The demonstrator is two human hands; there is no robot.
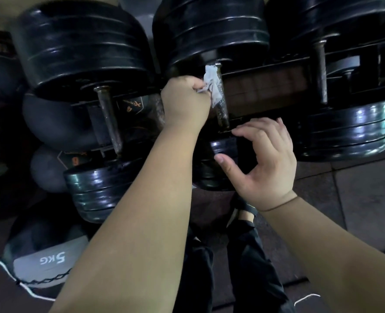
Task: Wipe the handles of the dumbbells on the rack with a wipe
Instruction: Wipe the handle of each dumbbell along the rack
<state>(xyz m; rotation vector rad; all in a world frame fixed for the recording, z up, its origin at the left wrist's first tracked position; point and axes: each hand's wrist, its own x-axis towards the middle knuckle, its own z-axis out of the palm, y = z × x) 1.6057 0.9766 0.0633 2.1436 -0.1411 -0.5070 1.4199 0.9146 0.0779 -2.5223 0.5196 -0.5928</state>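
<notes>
Three black plate dumbbells lie side by side on the rack. My left hand (185, 101) grips a crumpled white wipe (213, 85) and presses it against the metal handle (222, 114) of the middle dumbbell (211, 30). My right hand (265, 161) hovers just below that handle's near end with its fingers loosely spread, holding nothing; its fingertips are close to the near weight plates (218, 163). The left dumbbell's handle (109, 118) and the right dumbbell's handle (321, 71) are bare.
Grey medicine balls sit under the rack at the left, one marked 5 KG (49, 260). The rack's dark rail (266, 86) runs behind the handles. My dark trouser legs and a sandalled foot (243, 213) stand on the dark tiled floor (356, 199) below.
</notes>
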